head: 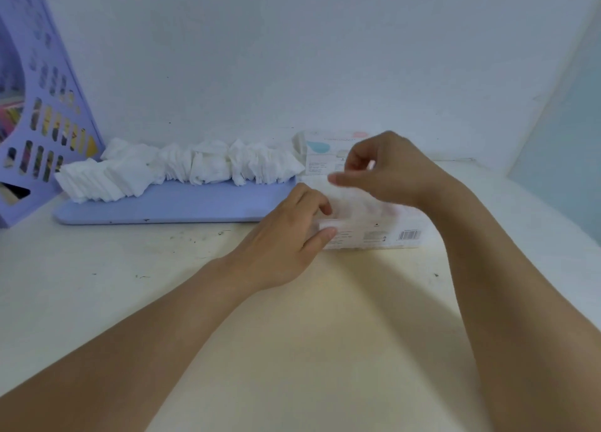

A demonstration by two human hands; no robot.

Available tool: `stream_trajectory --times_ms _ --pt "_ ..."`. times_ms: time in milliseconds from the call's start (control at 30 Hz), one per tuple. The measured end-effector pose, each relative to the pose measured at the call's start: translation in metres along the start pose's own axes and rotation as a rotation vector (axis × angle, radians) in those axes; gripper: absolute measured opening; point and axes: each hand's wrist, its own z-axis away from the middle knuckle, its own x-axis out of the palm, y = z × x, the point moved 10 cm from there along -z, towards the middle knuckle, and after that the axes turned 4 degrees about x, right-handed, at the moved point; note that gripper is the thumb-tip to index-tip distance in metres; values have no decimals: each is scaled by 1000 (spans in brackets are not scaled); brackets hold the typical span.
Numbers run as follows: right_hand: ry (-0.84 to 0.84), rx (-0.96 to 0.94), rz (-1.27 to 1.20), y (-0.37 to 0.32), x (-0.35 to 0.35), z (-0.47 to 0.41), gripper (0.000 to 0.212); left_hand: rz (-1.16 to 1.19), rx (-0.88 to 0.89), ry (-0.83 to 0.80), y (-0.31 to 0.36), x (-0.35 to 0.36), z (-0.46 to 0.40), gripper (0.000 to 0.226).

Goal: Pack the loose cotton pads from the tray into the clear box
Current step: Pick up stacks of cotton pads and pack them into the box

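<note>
My left hand point(292, 233) grips the clear box point(374, 226) end on the surface; my right hand point(387, 168) pinches what seems its lid flap. Cotton pads point(182, 168) line the tray point(182, 204): light, soft, compressible; take small stacks by their edges.

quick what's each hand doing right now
Left hand: grips the near left end of the clear box.
Right hand: fingers curled above the box, pinching something clear; what it is cannot be told.
</note>
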Motion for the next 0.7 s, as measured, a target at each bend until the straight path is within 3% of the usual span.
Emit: stream_trajectory --times_ms 67,233,400,500,567,700 --pt "-24 -54 -122 -13 -4 4 48 46 -41 35 -6 -4 1 25" --pt "-325 56 158 -10 55 12 74 97 -64 53 -11 -6 0 31" --pt "-335 247 324 7 50 10 90 83 -60 58 -11 -6 -2 30" --pt "-340 232 307 11 53 10 94 87 -59 50 -9 -1 -3 27" --pt "-238 128 190 -1 47 7 94 99 -53 49 -10 -2 -2 26" --pt "227 -144 -234 -40 -1 11 77 298 -150 217 -22 -31 1 17"
